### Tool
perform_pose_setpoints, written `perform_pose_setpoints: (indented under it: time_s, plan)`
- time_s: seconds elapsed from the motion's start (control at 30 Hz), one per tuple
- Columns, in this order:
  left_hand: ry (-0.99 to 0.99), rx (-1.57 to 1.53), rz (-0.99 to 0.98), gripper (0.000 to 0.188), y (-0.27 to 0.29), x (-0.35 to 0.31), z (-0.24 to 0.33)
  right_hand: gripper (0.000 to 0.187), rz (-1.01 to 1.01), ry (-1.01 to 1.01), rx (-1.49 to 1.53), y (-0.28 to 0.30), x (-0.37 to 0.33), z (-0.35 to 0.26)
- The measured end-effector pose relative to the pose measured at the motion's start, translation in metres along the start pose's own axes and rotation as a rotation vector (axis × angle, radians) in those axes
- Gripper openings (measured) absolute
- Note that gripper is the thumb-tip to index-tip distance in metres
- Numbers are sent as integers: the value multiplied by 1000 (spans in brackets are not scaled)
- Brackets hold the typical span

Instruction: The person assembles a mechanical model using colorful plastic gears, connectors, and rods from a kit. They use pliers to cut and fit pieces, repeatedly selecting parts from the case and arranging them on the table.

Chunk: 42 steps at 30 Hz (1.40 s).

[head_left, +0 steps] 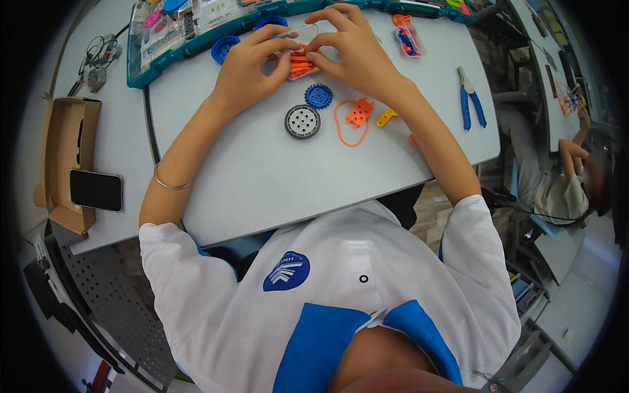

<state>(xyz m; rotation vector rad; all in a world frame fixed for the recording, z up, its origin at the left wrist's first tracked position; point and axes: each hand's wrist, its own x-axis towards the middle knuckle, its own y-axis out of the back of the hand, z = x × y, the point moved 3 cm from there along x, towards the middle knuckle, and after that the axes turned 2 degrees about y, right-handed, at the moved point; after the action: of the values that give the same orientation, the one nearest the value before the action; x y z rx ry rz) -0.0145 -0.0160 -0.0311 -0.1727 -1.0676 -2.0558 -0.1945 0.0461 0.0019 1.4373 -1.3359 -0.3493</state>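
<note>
Near the far side of the table, my left hand [252, 71] and my right hand [357, 56] hold a small clear plastic box [303, 73] from both sides, fingers bent around it. Orange pieces [301, 63] lie inside, and its transparent lid stands raised between my fingers. Part of the box is hidden behind my hands. Just below it lie a blue toothed wheel [319, 96] and a grey wheel [303, 122] with holes. To their right are an orange perforated piece [360, 112] with an orange band [339, 124] and a yellow perforated piece [386, 118], partly by my right forearm.
A teal case [141, 73] of parts spans the far edge, with blue wheels [225, 48] before it. Blue-handled pliers [469, 98] and another small box [409, 39] lie right. Left are a phone [97, 190] and open cardboard box [65, 144]. Another person [563, 196] sits far right.
</note>
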Motion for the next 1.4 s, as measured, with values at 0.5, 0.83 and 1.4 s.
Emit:
perform_pose_setpoints:
  time_s: [0.5,0.83,1.4]
  plan:
    - [-59,-25,-32,22,6,6,-8,13,-180,-30,-6,-2,17,7]
    - [-17,-155,-48,16,13,10,-18,16,-115,-113,-68,-11,14,2]
    - [51,-185,26,17,12,9,-25,12,-73,-210,37,-27,15,16]
